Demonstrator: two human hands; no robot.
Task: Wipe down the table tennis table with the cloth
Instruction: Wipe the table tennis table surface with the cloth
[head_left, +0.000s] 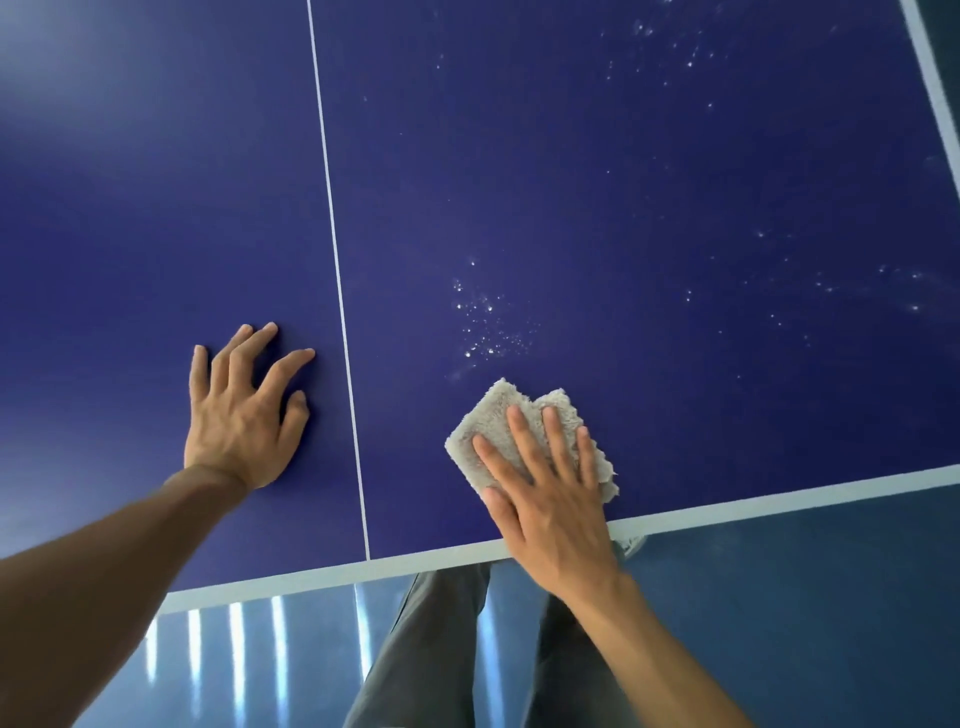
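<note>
The dark blue table tennis table (597, 182) fills most of the view, with a thin white centre line (332, 234) running up it. A folded beige fluffy cloth (498, 410) lies flat on the table near its front edge. My right hand (545, 493) presses on the cloth with straight, spread fingers. My left hand (244, 410) rests flat on the bare table left of the centre line, fingers spread. A patch of small water droplets (483, 322) sits just beyond the cloth.
More droplets (670, 52) are scattered at the far right and others (831, 286) at the right middle. The white front edge band (779, 501) runs under my right wrist. Below it are a shiny blue floor (805, 597) and grey trouser legs (415, 665).
</note>
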